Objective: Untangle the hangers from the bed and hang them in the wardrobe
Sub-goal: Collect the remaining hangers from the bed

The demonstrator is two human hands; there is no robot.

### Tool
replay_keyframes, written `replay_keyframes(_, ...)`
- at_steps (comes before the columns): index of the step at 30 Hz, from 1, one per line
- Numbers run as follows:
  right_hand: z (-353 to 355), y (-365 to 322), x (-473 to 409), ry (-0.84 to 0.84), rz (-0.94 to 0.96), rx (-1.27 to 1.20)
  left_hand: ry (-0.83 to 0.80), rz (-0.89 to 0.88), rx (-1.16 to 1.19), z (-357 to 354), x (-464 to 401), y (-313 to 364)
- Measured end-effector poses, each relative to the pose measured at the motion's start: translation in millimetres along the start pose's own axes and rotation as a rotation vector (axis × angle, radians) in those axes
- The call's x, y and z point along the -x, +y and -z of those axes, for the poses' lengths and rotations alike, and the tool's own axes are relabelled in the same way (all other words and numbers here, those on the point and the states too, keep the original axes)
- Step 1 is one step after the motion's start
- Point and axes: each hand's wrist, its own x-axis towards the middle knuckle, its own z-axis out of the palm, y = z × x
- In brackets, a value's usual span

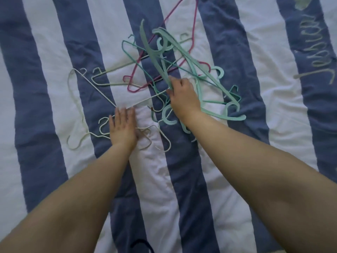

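Observation:
A tangle of hangers lies on the blue-and-white striped bed cover [182, 179]. It holds thin white wire hangers [85, 83], a magenta wire hanger [171, 13], a teal wire hanger [127, 52] and broad mint-green plastic hangers [215, 83]. My right hand [182, 95] grips the lower end of a grey-green plastic hanger [153, 55], which tilts up out of the pile. My left hand [123, 126] lies flat, fingers straight, pressing on the white wire hangers at the pile's near left.
The bed cover fills the whole view. Embroidered pale lettering [313, 57] runs along a blue stripe at the right. A dark object [140, 245] shows at the bottom edge. No wardrobe is in view.

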Motion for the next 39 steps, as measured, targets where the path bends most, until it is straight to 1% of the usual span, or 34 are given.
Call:
replay_keyframes(2,-11,8,-9,-0.145,-0.107,0.118,0.082,-0.052,0.009,8,-9,-3)
replay_keyframes(4,-16,20,-9,-0.198,-0.151,0.204,0.118,-0.131,0.000,15,-15,-3)
replay_keyframes(5,-17,25,-8,-0.185,-0.147,0.206,0.119,-0.173,0.008,16,-18,-4)
replay_keyframes(7,-18,35,-4,-0.096,-0.158,0.163,0.119,-0.238,0.045,20,-25,-5)
replay_keyframes(10,-15,50,3,0.036,-0.252,0.130,0.131,-0.318,0.051,26,-39,-1)
replay_keyframes(12,-13,59,4,0.058,-0.259,0.123,0.150,-0.360,0.028,31,-48,6)
replay_keyframes(14,-11,66,3,0.065,-0.235,0.103,0.156,-0.443,-0.002,34,-57,14)
replay_keyframes(16,-10,73,3,0.062,-0.198,0.099,0.103,-0.529,-0.020,39,-66,23)
replay_keyframes(18,-11,80,8,0.041,-0.145,0.106,0.052,-0.579,-0.029,45,-76,36)
replay_keyframes(20,-12,86,15,0.017,-0.088,0.132,0.021,-0.588,-0.013,53,-85,51)
replay_keyframes(22,-14,89,22,0.016,-0.056,0.156,0.013,-0.590,-0.052,59,-92,65)
replay_keyframes(24,-15,92,29,0.019,-0.038,0.166,0.040,-0.600,-0.125,64,-94,71)
replay_keyframes(27,-15,96,37,-0.019,-0.015,0.168,0.122,-0.644,-0.161,69,-95,70)
replay_keyframes(29,-13,98,40,-0.029,-0.033,0.150,0.159,-0.706,-0.210,70,-95,69)
replay_keyframes(31,-10,101,44,-0.011,-0.071,0.139,0.169,-0.721,-0.240,69,-93,72)
replay_keyframes(36,-8,106,56,0.064,-0.140,0.158,0.101,-0.614,-0.230,56,-82,85)
replay_keyframes(38,-9,106,63,0.103,-0.194,0.033,0.082,-0.605,-0.216,55,-78,88)
replay_keyframes(39,-9,106,67,0.152,-0.242,-0.055,0.083,-0.608,-0.192,54,-75,89)
